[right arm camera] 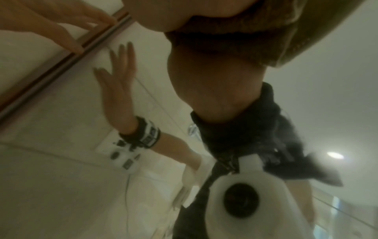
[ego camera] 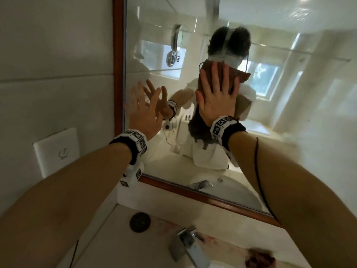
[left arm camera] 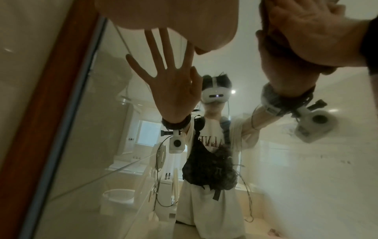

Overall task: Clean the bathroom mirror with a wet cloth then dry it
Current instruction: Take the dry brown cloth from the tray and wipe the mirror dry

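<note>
right hand point(ego camera: 214, 97): flat, fingers spread, pressing brown cloth point(ego camera: 234, 74) against mirror point(ego camera: 270, 122) centre, likely for even wiping pressure | left hand point(ego camera: 143, 111): fingers spread, empty, by wooden frame point(ego camera: 117, 64), seemingly bracing | 1 cloth in use

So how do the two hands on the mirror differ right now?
The right hand presses a brown cloth flat against the mirror; the left hand has nothing under it. The left hand sits by the mirror's wooden frame, fingers spread wide, while the right hand is further in and higher, fingers closer together. Both are open and flat, and both wrists wear marked bands.
</note>
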Demonstrator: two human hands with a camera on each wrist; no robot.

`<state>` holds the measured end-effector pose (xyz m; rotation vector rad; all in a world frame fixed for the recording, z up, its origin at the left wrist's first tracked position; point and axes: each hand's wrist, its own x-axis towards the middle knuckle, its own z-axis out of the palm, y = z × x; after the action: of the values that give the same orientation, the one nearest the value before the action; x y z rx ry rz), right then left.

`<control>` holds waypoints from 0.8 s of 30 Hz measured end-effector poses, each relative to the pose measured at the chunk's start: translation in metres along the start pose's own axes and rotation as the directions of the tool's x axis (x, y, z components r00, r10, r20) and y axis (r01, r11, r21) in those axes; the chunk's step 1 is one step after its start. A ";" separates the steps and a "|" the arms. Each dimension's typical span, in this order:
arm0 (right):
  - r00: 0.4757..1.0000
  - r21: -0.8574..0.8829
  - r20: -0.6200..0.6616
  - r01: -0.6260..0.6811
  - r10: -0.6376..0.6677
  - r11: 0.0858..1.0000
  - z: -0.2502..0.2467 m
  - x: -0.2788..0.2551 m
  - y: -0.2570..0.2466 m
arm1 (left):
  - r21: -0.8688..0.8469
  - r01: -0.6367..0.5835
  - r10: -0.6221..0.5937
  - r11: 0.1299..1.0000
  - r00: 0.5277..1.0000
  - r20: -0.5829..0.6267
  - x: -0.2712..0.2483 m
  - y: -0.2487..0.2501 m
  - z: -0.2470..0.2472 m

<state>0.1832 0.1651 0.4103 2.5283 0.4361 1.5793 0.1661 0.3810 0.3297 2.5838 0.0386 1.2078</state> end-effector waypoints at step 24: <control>0.741 0.117 0.335 0.581 -0.583 0.806 0.084 -0.100 -0.138 | 0.032 -0.019 0.019 0.999 1.000 -0.014 -0.025 -0.053 0.003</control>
<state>0.1936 0.2687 0.2517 2.2649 1.0513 0.8634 0.1573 0.4272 0.2956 2.6087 0.0370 1.2425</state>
